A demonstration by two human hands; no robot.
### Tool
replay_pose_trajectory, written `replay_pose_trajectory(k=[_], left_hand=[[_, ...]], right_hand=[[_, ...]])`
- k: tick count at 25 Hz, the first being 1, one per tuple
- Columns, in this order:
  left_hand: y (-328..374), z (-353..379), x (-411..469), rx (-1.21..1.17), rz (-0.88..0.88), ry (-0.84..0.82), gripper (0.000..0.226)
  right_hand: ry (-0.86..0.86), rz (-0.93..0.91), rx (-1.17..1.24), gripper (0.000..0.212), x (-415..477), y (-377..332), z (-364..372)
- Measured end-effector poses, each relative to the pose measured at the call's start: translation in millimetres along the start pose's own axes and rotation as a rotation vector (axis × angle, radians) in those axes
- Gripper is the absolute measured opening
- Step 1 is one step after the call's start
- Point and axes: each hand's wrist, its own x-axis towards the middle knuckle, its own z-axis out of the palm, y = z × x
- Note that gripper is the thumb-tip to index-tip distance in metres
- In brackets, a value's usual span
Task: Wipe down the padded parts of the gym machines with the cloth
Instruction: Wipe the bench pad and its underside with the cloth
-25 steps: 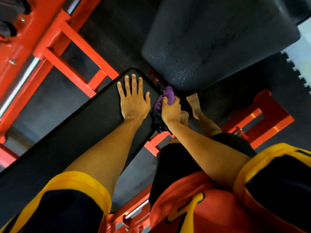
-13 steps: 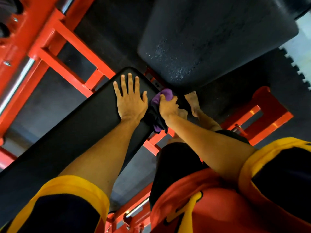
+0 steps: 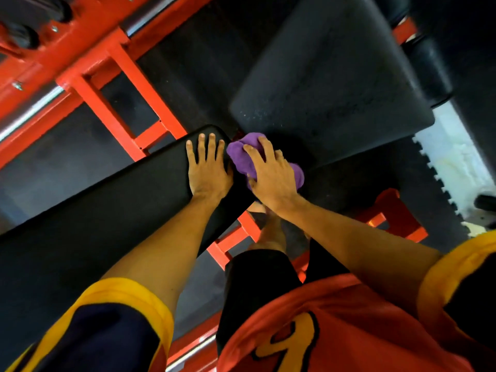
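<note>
Fingers (image 3: 265, 149) of the right hand (image 3: 273, 181) are spread and bent over a bunched purple cloth (image 3: 237, 157), with the thumb against the cloth's near side, so the hand holds the cloth from above. That cloth sits at the far right corner of a long black pad (image 3: 107, 205), in the gap between that pad's rounded end and a wide black pad (image 3: 330, 84) beyond it; part of the cloth pokes out past the little-finger side of the hand. Whether the cloth touches the wide pad cannot be told, since the spot under it is in deep shadow. Just beside it, the left hand (image 3: 208, 170) lies flat on the long pad near its end, palm down, its fingers straight and close together, holding nothing. The long pad runs from lower left up toward the middle of the view, and the wide pad shows pale specks near its closer edge. A red steel frame (image 3: 107, 84) with cross-braces stands to the left of the pads, and a chrome bar (image 3: 29, 114) runs along it. Dark rubber flooring (image 3: 204, 63) lies below, its toothed edge meeting a pale floor (image 3: 456, 151) at the right. Two black rollers (image 3: 429, 65) sit beyond the wide pad. The person wears a red jersey (image 3: 322, 331), yellow-edged dark sleeves (image 3: 128, 299) and black shorts (image 3: 255, 277).
</note>
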Motion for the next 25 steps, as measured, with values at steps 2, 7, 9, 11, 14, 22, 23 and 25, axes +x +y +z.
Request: replay_pose_trajectory(k=[2,7,9,11,14,22,23,25], left_hand=[[10.8,-2.2,4.4,-0.043,-0.036,0.018,0.06],[27.0,7.5,21.6,-0.055,-0.058,0.075,0.067],[26.5,14.3,29.1,-0.056,-0.115,0.086,0.07],[30.0,21.4,29.7,-0.016,-0.134,0.094,0.07],[34.2,23.2,31.9,-0.007,-0.144,0.122,0.068],[35.3,18.6,33.0,0.014,-0.177,0.099,0.07],[34.6,18.1,32.9,0.011,-0.183,0.093,0.07],[36.4,18.2,33.1,0.024,-0.183,0.098,0.069]], right_hand=[[0.023,-0.058,-0.139,0.082,13.6,13.9,-0.5],[-0.034,-0.26,-0.441,0.074,29.1,56.6,26.7],[-0.061,-0.39,-0.498,0.072,42.1,66.3,36.5],[-0.093,-0.485,-0.552,0.071,69.6,61.2,33.7],[-0.104,-0.528,-0.57,0.071,116.4,39.3,23.5],[-0.166,-0.583,-0.508,0.087,39.8,105.8,16.1],[-0.182,-0.634,-0.543,0.083,37.5,108.6,19.6],[-0.209,-0.719,-0.591,0.074,61.7,97.8,19.6]])
